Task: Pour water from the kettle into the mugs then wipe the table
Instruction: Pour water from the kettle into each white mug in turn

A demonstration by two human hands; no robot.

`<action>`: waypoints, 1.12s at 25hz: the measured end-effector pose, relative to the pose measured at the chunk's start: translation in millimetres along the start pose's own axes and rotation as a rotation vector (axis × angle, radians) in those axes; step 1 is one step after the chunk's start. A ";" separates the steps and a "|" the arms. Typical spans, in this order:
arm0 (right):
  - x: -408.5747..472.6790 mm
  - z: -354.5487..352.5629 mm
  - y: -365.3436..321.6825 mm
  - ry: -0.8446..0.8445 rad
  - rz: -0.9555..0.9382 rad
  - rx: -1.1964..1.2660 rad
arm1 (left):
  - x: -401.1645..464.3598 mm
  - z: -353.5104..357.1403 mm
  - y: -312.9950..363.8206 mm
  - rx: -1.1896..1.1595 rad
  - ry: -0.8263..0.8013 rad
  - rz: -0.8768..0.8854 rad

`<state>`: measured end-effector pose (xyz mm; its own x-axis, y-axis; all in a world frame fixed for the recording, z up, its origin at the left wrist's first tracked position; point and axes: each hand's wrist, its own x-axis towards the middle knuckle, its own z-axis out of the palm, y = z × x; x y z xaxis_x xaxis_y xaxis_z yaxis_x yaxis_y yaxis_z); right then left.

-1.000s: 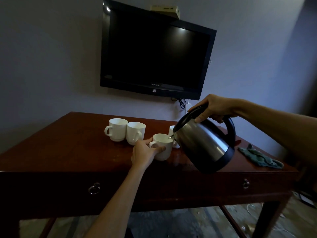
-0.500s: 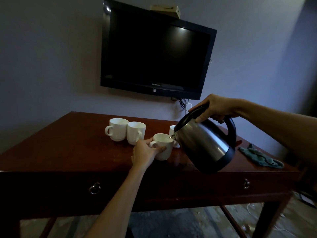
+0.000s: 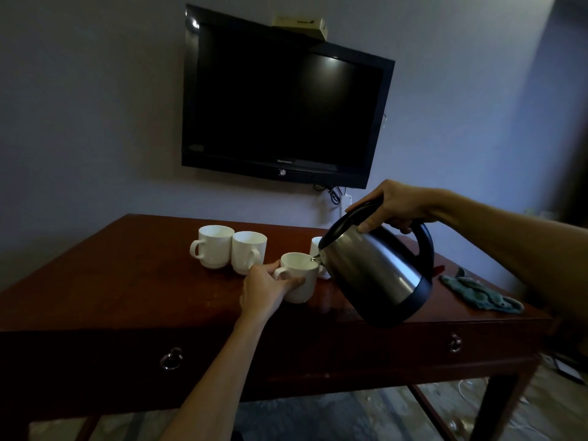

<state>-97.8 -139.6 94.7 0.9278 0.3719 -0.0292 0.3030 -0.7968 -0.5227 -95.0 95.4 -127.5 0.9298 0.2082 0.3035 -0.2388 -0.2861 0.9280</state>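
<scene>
A steel kettle (image 3: 378, 275) with a black handle and base is tilted left, its spout over the rim of a white mug (image 3: 302, 276) on the dark wooden table (image 3: 127, 281). My right hand (image 3: 394, 206) grips the kettle's handle from above. My left hand (image 3: 265, 289) holds that mug at its handle side. Two more white mugs (image 3: 213, 246) (image 3: 249, 251) stand side by side behind it to the left. Another white mug (image 3: 316, 246) is mostly hidden behind the kettle. A teal cloth (image 3: 480, 296) lies on the table's right end.
A black television (image 3: 280, 100) hangs on the wall above the table, with cables and a socket (image 3: 342, 198) under it. The table front has two drawers with ring pulls (image 3: 171, 358) (image 3: 455, 342). Patterned floor shows below.
Hardly anything has moved: the kettle stays tilted over the same mug and both hands keep their hold.
</scene>
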 end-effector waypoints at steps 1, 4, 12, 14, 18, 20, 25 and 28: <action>-0.1 0.4 0.3 0.000 -0.001 0.003 | 0.1 -0.6 0.0 0.002 -0.003 0.001; -0.4 -0.5 1.3 0.010 -0.002 0.000 | 1.3 -0.1 1.0 0.006 -0.015 0.004; 0.3 0.2 -6.0 0.011 0.008 -0.040 | -0.6 -1.4 1.8 0.021 -0.003 0.018; 1.2 0.1 -7.3 0.008 0.014 -0.050 | -1.3 -2.1 2.4 0.024 0.003 0.015; 1.6 -0.2 -7.4 0.012 0.017 -0.061 | -1.2 -1.6 1.3 0.024 -0.002 0.010; 1.6 0.0 -7.9 0.012 0.016 -0.065 | -1.0 -1.6 1.4 0.022 -0.003 0.008; 2.4 -0.2 -8.3 0.018 0.003 -0.081 | -1.0 -1.8 1.4 0.021 -0.006 0.010; 3.1 -0.5 -8.5 0.018 -0.006 -0.096 | -1.5 -2.2 1.9 0.020 -0.011 0.011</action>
<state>-97.4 -132.0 99.5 0.9294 0.3689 -0.0110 0.3270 -0.8369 -0.4390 -97.4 96.6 -125.8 0.9302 0.1941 0.3114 -0.2439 -0.3068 0.9200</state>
